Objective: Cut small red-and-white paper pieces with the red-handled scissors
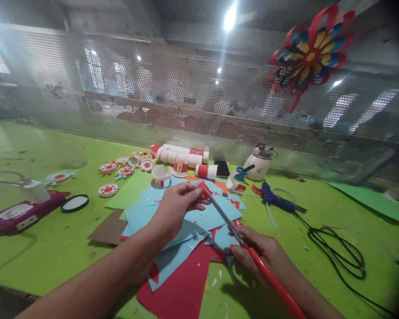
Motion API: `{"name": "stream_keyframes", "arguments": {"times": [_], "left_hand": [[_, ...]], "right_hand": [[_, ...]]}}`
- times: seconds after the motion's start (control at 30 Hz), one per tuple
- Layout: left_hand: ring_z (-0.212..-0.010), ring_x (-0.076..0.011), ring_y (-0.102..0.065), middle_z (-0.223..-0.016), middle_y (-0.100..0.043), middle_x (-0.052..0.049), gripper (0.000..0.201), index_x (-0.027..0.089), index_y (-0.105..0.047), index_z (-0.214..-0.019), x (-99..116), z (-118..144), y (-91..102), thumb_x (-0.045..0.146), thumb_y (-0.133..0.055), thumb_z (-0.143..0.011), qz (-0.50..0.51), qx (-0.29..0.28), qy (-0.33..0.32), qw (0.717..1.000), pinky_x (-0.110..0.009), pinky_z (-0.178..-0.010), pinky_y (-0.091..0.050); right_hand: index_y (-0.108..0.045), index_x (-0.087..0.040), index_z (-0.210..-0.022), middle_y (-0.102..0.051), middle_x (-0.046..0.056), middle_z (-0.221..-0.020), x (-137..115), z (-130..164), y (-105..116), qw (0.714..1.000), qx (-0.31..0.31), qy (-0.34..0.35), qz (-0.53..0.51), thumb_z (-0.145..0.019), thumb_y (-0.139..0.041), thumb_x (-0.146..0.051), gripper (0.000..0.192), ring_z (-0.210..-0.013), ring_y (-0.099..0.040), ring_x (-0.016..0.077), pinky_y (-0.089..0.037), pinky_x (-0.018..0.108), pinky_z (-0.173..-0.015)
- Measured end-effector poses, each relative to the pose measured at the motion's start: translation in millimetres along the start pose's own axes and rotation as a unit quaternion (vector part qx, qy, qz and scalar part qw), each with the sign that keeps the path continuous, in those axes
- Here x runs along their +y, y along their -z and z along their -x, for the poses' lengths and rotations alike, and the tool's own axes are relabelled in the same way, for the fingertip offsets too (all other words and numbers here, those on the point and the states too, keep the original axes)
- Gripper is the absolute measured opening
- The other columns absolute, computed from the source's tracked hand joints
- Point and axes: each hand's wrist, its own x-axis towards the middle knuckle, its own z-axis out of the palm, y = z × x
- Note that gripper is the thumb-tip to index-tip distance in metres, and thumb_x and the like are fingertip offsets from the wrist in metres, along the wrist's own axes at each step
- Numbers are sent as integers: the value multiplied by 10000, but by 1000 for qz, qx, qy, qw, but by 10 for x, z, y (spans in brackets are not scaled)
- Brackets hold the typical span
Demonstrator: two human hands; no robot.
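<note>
My left hand (179, 201) pinches a small piece of red paper (204, 189) between thumb and fingers, above the stack of papers. In my right hand (257, 250) is a pair of scissors (224, 215) with red handles, its blades pointing up and left to the red piece. The blade tips meet the paper's edge; whether they are cutting cannot be made out. Beneath both hands lie sheets of light blue paper (182, 223) strewn with small red scraps. A sheet of red paper (179, 283) sticks out below them, toward me.
Several paper cups (182, 156) lie beyond the papers, near round paper turtles (108, 190). A blue glue gun (275, 198) with a coiled cord (335, 252) rests at right. At left are a purple power strip (23, 215) and a black-rimmed disc (75, 203). A jug (257, 164) stands behind.
</note>
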Motion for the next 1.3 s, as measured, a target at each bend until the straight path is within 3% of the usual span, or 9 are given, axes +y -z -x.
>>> {"name": "stream_keyframes", "arguments": {"times": [0.47, 1.1, 1.3], "left_hand": [[-676, -147, -647, -718, -663, -56, 129, 118, -601, -722, 45, 23, -14, 233, -649, -753, -11, -9, 11, 1000, -230, -582, -473], [-627, -125, -634, -661, -647, -36, 108, 120, -576, -708, 28, 12, -29, 188, -650, -749, -5, -8, 19, 1000, -224, -594, -488], [-632, -127, -639, -669, -652, -41, 110, 120, -576, -705, 35, 18, -32, 185, -658, -740, 0, -10, 20, 1000, -229, -604, -489]], "right_hand": [[-596, -144, -957, -475, -13, -638, -68, 25, -7, 1000, -11, -23, 2, -873, -437, -500, 398, -534, -422, 142, -342, 240, -494], [-609, -151, -953, -491, -15, -628, -147, 36, 14, 1000, 0, -15, 0, -879, -433, -469, 372, -537, -428, 142, -340, 243, -502], [-619, -152, -1023, -588, 28, -687, -140, 33, 0, 1000, 9, -25, 1, -871, -425, -486, 416, -595, -520, 180, -393, 266, -536]]}}
